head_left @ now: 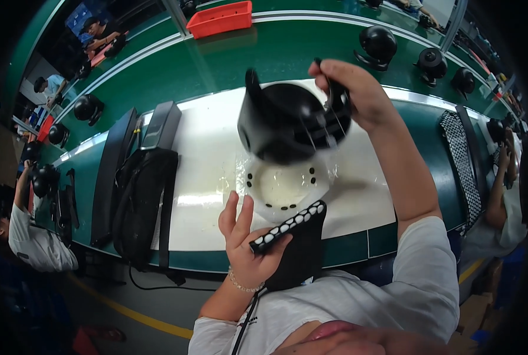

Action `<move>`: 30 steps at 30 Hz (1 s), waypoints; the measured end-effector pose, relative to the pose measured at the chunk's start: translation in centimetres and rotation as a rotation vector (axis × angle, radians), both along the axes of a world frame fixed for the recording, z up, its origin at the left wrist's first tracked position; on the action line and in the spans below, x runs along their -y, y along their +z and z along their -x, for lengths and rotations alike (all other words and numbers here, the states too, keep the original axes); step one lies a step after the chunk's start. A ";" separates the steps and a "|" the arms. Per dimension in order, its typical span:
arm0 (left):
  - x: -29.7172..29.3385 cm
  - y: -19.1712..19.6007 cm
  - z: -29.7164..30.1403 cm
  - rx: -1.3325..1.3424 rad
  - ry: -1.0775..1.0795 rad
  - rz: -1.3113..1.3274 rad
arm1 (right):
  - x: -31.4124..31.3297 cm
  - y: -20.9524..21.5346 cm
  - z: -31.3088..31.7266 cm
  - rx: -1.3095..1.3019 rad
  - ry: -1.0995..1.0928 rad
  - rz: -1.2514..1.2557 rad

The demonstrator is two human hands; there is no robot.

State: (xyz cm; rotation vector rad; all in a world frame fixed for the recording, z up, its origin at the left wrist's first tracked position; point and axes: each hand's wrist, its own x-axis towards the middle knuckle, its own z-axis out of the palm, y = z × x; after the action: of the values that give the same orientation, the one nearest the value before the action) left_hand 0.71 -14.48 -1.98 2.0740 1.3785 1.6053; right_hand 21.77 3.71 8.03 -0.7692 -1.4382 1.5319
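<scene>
Black and glossy, a helmet-like shell hangs from the grasping right hand, apparently gripped by its right side to clear the white ring-shaped stand below; the left hand pinches a black strip, two fingers raised, seemingly leaving its white ovals uncovered.

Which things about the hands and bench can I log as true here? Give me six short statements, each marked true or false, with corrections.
1. The right hand grips a black rounded unit. True.
2. The left hand is bare of any object. False: the left hand holds a black strip with white spots.
3. Dark oval spots are set around the white round dish. True.
4. A bracelet circles the right wrist. False: the bracelet is on the left.
5. A red tray lies beyond the unit. True.
6. A grey box lies right of the dish. False: the grey box lies left.
</scene>
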 end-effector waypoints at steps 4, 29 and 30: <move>0.2 0.3 -0.1 -0.036 -0.003 0.006 | -7.5 -3.8 0.6 0.242 -0.410 -0.719; 0.2 0.2 0.3 -0.044 -0.044 0.091 | -15.3 -9.9 -18.2 1.529 -1.302 -0.551; 0.2 0.2 0.2 -0.005 -0.050 0.086 | -14.4 -9.1 -18.2 1.433 -1.339 -0.678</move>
State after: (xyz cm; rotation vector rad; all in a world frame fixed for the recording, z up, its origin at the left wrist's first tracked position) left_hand 0.54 -14.70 -1.79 2.0481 1.3612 1.4956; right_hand 40.01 18.11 -1.03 -1.9091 -1.4686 -0.7309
